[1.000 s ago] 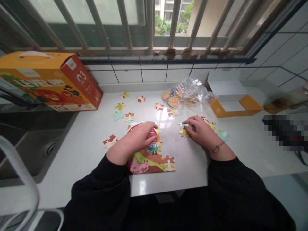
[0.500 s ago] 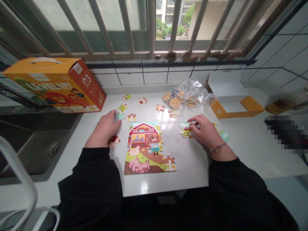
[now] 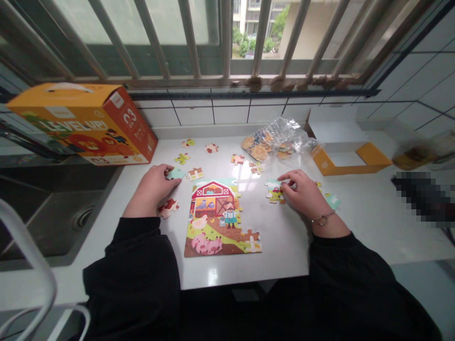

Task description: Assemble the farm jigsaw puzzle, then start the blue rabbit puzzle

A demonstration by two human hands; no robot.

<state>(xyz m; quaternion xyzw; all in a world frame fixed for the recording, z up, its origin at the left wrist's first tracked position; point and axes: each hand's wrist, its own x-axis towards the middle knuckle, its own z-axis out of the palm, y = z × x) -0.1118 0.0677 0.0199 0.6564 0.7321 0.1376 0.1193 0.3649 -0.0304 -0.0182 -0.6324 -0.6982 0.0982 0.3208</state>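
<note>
the barn puzzle (image 3: 213, 220) points its roof toward the window (image 3: 174, 28), the left hand (image 3: 153, 187) pinching a pale-blue piece (image 3: 177, 174), the half-curled right hand (image 3: 300, 192) touching the tractor section (image 3: 274, 193), grip unclear.

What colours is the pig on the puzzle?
The pig is pink with darker pink patches; the head view shows it best.

On my feed, I can pass right of the barn puzzle (image 3: 216, 219), but loose pieces (image 3: 237, 159) and a plastic bag (image 3: 280, 135) obstruct beyond it.
</note>
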